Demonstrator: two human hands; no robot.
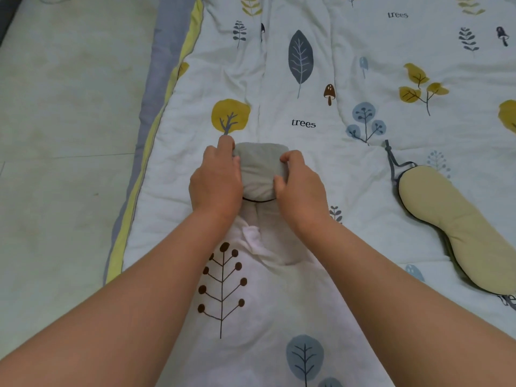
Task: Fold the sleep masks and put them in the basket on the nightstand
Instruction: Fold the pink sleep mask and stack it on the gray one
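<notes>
A grey sleep mask, folded into a compact bundle with a dark edge along its near side, lies on the printed quilt. My left hand grips its left side, index finger stretched past the far corner. My right hand clasps its right side with fingers curled over the top. A beige sleep mask lies unfolded and flat at the right, its grey strap trailing away from me. The basket and nightstand are out of view.
The quilt, white with trees, leaves and mushrooms, fills most of the view. Its yellow and grey border runs along the left, beside a pale tiled floor. A small white fabric bump sits between my forearms.
</notes>
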